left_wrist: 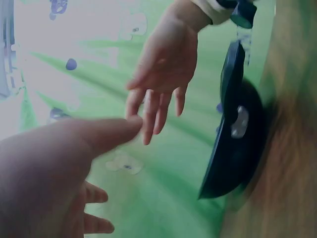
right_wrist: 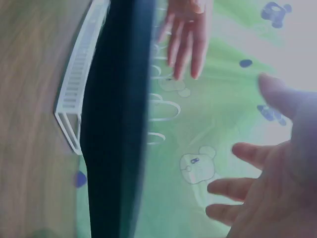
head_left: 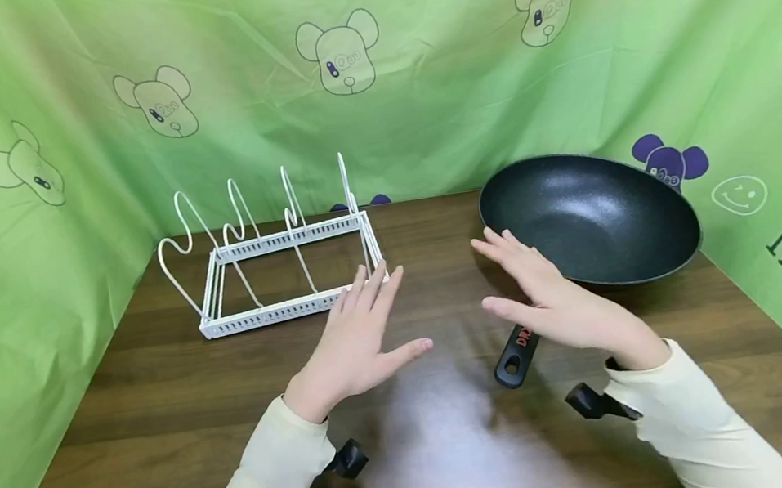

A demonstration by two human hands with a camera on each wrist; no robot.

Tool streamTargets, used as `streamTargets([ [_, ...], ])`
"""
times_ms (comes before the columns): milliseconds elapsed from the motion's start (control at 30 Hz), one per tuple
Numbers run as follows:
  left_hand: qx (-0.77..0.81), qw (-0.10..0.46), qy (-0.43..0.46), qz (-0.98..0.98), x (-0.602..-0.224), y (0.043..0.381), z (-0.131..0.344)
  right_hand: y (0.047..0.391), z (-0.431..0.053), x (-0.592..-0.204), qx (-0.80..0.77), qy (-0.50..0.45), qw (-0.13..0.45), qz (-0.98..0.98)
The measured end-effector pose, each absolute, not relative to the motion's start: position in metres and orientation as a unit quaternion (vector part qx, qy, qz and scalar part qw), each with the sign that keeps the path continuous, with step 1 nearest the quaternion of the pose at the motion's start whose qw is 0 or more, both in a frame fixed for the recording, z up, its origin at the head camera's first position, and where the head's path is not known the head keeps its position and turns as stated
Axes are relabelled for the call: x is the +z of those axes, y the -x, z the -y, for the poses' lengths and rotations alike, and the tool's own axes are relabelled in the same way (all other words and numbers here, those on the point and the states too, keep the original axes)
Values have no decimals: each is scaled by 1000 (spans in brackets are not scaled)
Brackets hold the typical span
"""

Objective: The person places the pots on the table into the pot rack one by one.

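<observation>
A black frying pan (head_left: 588,222) with deep sloping sides lies on the right of the table, its handle (head_left: 514,361) pointing toward the front. Over the near side of the pan and its handle hovers my right hand (head_left: 554,301), fingers spread and holding nothing. My left hand (head_left: 355,343), likewise empty with straight fingers, is raised by the near right corner of a white rack (head_left: 281,308) with several upright wire loops. In the left wrist view the pan (left_wrist: 237,144) appears side-on below the right hand. The right wrist view shows the pan (right_wrist: 116,124) partly hiding the rack (right_wrist: 77,74).
The brown wooden table (head_left: 167,455) is enclosed at the back and sides by a green cloth (head_left: 432,107) printed with cartoon heads. A black strap piece (head_left: 348,458) hangs at the left wrist and another (head_left: 590,402) at the right.
</observation>
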State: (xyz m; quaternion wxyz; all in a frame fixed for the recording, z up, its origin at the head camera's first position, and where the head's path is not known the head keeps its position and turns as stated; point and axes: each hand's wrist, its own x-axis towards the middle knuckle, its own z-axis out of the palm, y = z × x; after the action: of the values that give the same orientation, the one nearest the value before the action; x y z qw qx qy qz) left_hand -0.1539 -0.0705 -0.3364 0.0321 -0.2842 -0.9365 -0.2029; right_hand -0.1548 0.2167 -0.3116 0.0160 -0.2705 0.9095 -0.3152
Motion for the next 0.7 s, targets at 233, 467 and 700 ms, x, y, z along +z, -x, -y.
streamTargets([
  [233, -409, -75, 288, 863, -340, 167, 62, 148, -254, -318, -510, 304, 77, -801],
  [467, -570, -201, 269, 750, -355, 178, 52, 145, -294, -341, -699, 377, 174, -582],
  [700, -686, -328, 202, 618, -373, 177, 36, 138, -325, -368, -823, 341, 286, -354],
])
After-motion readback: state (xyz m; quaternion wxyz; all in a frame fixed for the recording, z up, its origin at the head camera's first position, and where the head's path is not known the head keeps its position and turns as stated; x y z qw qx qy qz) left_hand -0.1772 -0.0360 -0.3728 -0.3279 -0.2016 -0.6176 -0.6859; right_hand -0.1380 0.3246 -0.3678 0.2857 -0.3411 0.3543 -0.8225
